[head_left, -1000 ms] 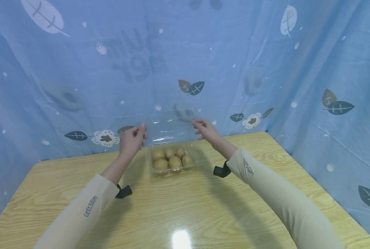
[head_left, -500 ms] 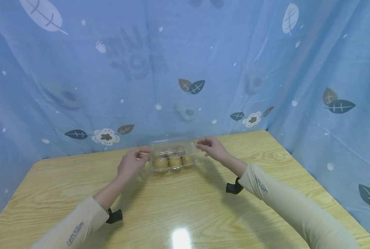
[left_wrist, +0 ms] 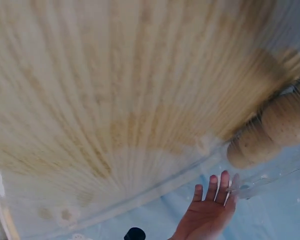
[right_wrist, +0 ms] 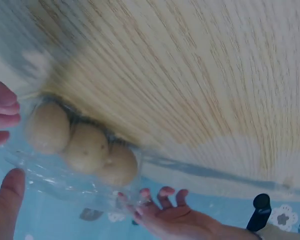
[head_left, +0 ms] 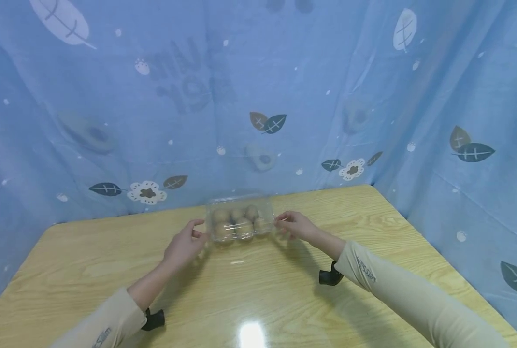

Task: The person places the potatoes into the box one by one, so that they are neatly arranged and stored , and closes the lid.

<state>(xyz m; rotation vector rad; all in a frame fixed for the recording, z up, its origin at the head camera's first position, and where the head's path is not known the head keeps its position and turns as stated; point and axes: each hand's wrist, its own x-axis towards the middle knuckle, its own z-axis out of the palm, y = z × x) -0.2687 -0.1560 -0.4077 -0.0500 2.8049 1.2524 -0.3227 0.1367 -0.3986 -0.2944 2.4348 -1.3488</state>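
Clear plastic clamshell box sits on the wooden counter, towards the far edge, lid down over the fruit. Inside: brown kiwis, approx five or six, packed close in two rows; exact count hard to tell thru the plastic. Left hand at the box's left end, fingers lightly curled, thumb and fingertips touching the corner. Right hand at the right end, fingers pinching the rim. Right wrist view: three kiwis side by side behind the clear wall, thumb and fingers either side of the box edge. Left wrist view is blurred; the opposite hand shows with fingers straight against the plastic. Behind the counter, a blue curtain w/ leaf and flower print.
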